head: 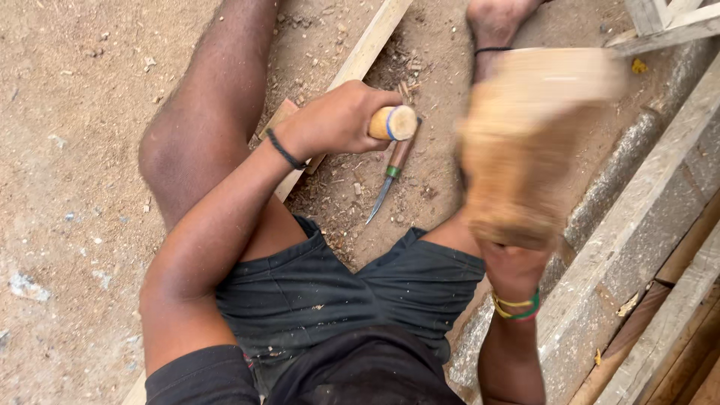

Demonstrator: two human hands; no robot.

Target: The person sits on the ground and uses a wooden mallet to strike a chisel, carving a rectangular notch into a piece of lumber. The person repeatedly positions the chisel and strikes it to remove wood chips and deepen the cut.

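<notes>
I sit on sandy ground with my legs spread. My left hand point(337, 118) is wrapped around the wooden handle of a chisel point(393, 123), whose round butt end faces up. It stands over a long wooden strip point(360, 56) lying between my legs. My right hand point(517, 262) grips a big wooden mallet block point(525, 142), raised and blurred by motion, to the right of the chisel. A second chisel point(390, 176) with a brown handle, green ring and metal blade lies on the ground just below my left hand.
Wood chips litter the dirt point(75, 150) around the strip. Rough timber planks point(637, 225) run diagonally along the right side, with more wooden pieces point(667, 22) at the top right. My right foot point(491, 22) rests near the top.
</notes>
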